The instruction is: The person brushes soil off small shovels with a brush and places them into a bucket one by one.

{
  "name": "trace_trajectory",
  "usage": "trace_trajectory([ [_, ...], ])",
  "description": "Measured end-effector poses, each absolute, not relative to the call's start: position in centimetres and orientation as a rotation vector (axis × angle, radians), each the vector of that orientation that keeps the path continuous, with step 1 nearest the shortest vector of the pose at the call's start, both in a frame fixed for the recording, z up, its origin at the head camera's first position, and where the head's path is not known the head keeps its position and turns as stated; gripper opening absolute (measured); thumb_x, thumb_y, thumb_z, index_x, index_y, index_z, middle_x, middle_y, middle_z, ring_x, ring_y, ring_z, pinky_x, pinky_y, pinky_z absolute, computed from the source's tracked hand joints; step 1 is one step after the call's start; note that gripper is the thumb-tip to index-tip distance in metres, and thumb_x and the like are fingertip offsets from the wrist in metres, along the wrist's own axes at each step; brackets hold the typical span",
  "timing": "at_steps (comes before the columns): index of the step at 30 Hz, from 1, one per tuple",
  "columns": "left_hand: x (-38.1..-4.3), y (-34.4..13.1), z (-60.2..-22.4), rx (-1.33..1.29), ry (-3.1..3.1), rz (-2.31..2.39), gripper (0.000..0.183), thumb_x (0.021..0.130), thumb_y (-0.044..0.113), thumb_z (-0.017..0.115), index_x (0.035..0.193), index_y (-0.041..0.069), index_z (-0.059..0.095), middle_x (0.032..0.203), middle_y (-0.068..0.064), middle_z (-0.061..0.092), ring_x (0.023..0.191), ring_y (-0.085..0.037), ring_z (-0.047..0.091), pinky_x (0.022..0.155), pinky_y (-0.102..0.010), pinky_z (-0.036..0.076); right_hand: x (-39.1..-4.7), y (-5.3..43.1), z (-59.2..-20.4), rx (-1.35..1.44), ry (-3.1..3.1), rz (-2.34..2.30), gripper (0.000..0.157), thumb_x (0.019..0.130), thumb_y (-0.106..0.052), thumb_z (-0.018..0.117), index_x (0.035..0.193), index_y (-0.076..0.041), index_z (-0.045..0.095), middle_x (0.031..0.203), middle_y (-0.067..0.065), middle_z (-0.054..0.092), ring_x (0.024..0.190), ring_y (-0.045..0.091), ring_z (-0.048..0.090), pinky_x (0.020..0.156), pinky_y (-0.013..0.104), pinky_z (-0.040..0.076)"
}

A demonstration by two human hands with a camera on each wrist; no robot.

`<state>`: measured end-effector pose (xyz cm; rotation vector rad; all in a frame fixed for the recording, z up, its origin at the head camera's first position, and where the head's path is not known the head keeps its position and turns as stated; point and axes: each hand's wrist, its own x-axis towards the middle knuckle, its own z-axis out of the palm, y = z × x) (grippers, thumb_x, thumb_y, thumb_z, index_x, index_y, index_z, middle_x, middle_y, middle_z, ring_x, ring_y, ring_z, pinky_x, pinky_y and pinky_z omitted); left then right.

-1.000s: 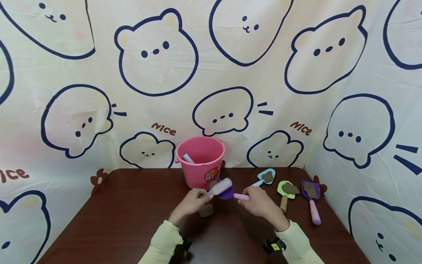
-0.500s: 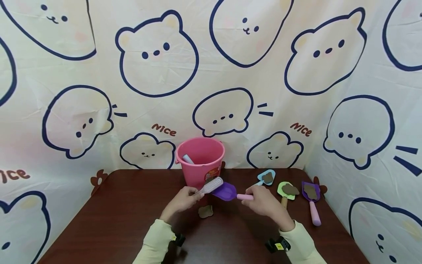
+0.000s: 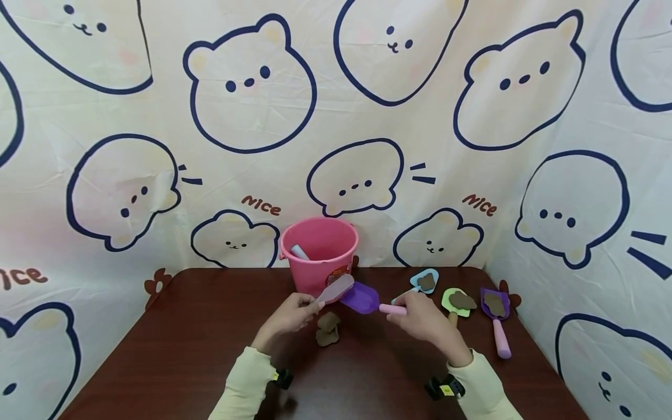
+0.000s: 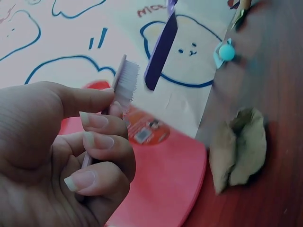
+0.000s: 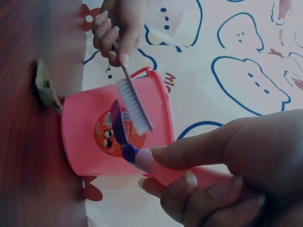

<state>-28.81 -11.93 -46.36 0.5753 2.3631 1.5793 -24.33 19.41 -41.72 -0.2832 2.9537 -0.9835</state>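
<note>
My left hand (image 3: 289, 315) grips a brush (image 3: 337, 288) by its slim handle, the pale bristles (image 4: 128, 85) facing the shovel. In my right hand (image 3: 420, 318), the pink handle of a small purple toy shovel (image 3: 362, 297) is held; nothing lies on its blade. Brush head and blade are close together above the table, in front of the pink bucket (image 3: 310, 272). Below the brush, two brown clay-like pieces (image 3: 328, 336) lie against each other on the table. In the left wrist view these brown pieces (image 4: 239, 149) appear beside the bucket.
Toward the right of the dark table (image 3: 199, 332) are a blue shovel (image 3: 431, 274), a green one (image 3: 450, 297) with a wooden handle, and a purple one (image 3: 501, 335). Each carries a brown piece. A light blue handle (image 3: 299, 252) sticks up inside the bucket. Patterned cloth surrounds the table.
A brown piece at the purple shovel's blade has dropped onto the table beside the other piece, leaving the blade bare. Both hands have drawn slightly apart, still holding brush and shovel.
</note>
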Motion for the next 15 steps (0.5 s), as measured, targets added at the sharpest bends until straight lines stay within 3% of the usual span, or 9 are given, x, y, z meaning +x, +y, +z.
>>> trace_trajectory([
  [5, -28.3, -10.4, -46.5, 0.646, 2.314, 1.591, 0.029, 0.105, 0.023, 0.057, 0.084, 0.003, 0.059, 0.062, 0.000, 0.044, 0.050, -0.011, 0.037, 0.049, -0.024, 0.034, -24.3, 19.0, -42.0, -0.284, 2.949, -0.990, 0.025, 0.088, -0.018, 0.079, 0.107, -0.003, 0.072, 0.081, 0.003, 0.064, 0.066, 0.018, 0.055, 0.059, 0.032, 0.048],
  [12, -27.6, -8.3, -46.9, 0.708, 2.268, 1.583, 0.032, 0.105, 0.025, 0.057, 0.087, -0.001, 0.059, 0.066, -0.002, 0.044, 0.056, -0.013, 0.039, 0.050, -0.025, 0.034, -24.4, 18.7, -42.2, -0.309, 2.945, -1.007, 0.024, 0.089, -0.017, 0.078, 0.106, -0.001, 0.071, 0.078, 0.005, 0.062, 0.064, 0.018, 0.055, 0.056, 0.032, 0.048],
  [15, -27.4, -7.8, -47.0, 0.696, 2.260, 1.590, 0.030, 0.105, 0.027, 0.057, 0.088, 0.002, 0.061, 0.063, 0.000, 0.044, 0.053, -0.011, 0.038, 0.049, -0.025, 0.034, -24.4, 18.7, -42.2, -0.307, 2.944, -1.002, 0.024, 0.089, -0.017, 0.078, 0.106, -0.001, 0.071, 0.078, 0.005, 0.062, 0.064, 0.019, 0.055, 0.056, 0.032, 0.049],
])
